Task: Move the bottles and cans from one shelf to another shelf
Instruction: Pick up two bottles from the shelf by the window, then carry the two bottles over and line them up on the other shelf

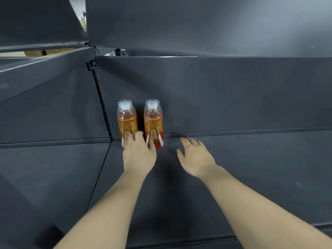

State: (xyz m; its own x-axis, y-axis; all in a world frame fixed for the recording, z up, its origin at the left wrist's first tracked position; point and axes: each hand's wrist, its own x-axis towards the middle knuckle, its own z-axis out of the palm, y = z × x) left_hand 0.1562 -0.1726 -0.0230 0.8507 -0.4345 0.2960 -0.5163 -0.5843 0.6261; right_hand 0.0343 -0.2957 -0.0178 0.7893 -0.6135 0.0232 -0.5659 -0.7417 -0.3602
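Two orange-labelled drink bottles with white caps stand upright side by side at the back of a dark grey shelf (233,159). The left bottle (126,121) and the right bottle (153,121) are a small gap apart. My left hand (139,153) reaches between their bases, fingers spread, touching the lower part of both; it covers part of the left bottle's label. Whether it grips either one I cannot tell. My right hand (195,157) hovers open over the shelf, to the right of the right bottle and apart from it.
The shelf's grey back panel (215,96) rises behind the bottles, and another shelf (197,24) overhangs above. A slotted upright (102,103) divides this bay from the neighbouring bay on the left. Cardboard shows through a gap at the upper left.
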